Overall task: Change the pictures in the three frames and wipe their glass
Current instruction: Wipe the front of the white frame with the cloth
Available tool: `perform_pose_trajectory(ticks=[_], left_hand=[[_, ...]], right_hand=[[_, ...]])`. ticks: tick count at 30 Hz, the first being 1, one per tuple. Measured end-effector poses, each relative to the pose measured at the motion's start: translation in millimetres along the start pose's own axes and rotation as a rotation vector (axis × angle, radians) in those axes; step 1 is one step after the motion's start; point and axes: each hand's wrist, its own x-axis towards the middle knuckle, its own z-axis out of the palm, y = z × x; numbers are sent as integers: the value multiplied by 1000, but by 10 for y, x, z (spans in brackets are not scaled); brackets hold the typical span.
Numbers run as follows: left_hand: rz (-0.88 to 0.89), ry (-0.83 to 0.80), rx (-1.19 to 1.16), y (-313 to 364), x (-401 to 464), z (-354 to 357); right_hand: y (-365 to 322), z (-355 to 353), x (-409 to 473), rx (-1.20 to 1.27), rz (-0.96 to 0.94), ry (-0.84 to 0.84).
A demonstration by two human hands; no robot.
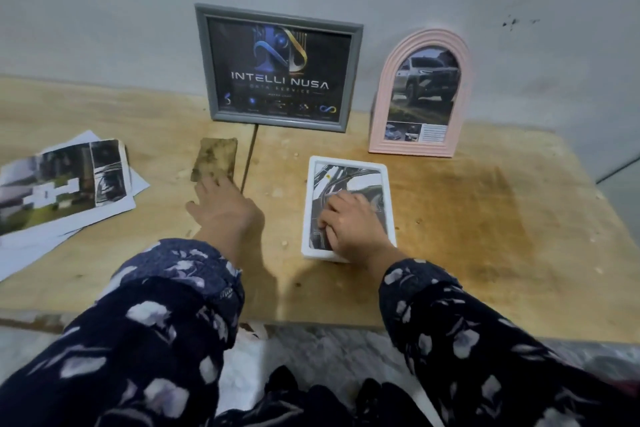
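One wooden table (485, 204) fills the middle of the room's view, pushed up against a grey wall (104, 10), its top stained darker on the right side

Three frames are on it. The largest, a grey frame (278, 68) with a dark logo print, stands upright at the far edge and leans on the wall. To its right, also upright at the far side, stands one pink arched frame (420, 94) showing a car picture. The third, a white frame (346, 208), lies flat and face up nearer the person, right of centre, with a black-and-white print inside

At the left of the table lies one loose pile of printed sheets (62, 191), several overlapping, the top ones showing photographs; I cannot count them exactly

One brownish cloth (216, 159), dirty looking, lies flat just in front of the grey frame's left corner. A thin dark stick (250, 158) lies beside it on the right

Two arms in dark flowered sleeves (166, 322) reach in from the near side. The left hand (221, 208) stretches forward with its fingertips on the near edge of the cloth, fingers loosely spread and not closed round it. The right hand (349, 222) rests palm down on the white frame's glass, fingers bent and pressing flat, gripping nothing
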Motion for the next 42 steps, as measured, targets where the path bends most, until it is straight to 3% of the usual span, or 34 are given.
perform_pose_trajectory(ticks=[3,7,15,22,30,37,42], left_hand=[[-13,-83,33,-491,179,-49],[129,-234,201,-863,317,-48],[124,-298,170,-927,365,2],[121,-318,134,-919,398,16],[116,-325,145,-899,390,-16],[89,-276,153,-747,309,-100],[385,-88,74,-400,35,175]], right_hand=[[-226,47,432,47,-30,-69],[-535,172,925,135,32,-201],[-978,624,1916,396,590,-326],[-1082,843,2219,413,812,-223],[-1024,541,1987,827,650,-126],[-460,111,1616,1087,914,-17],[60,-167,1331,1002,841,138]])
